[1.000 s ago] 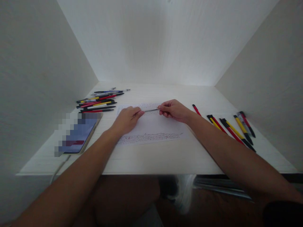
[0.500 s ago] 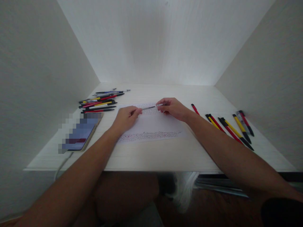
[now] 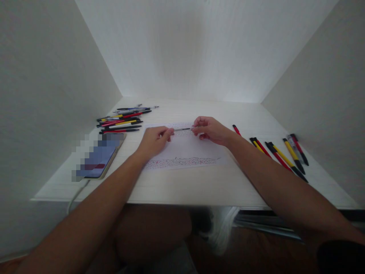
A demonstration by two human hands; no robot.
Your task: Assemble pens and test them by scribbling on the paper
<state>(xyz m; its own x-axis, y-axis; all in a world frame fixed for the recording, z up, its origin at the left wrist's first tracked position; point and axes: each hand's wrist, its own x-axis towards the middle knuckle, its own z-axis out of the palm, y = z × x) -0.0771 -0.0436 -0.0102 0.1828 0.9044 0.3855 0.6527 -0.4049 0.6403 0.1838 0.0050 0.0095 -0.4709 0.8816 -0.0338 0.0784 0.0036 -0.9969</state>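
Left grip [image 3: 155, 140] clamps one end of a slim rod [image 3: 182, 129], apparently steadying it over the paper [image 3: 188, 146]; right grip [image 3: 212, 130] curls beside the other end, its hold impossible to tell.

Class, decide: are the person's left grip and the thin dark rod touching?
Touching. The head view shows it: the left grip pinches one end of the thin dark rod, and the rest sticks out toward the right grip.
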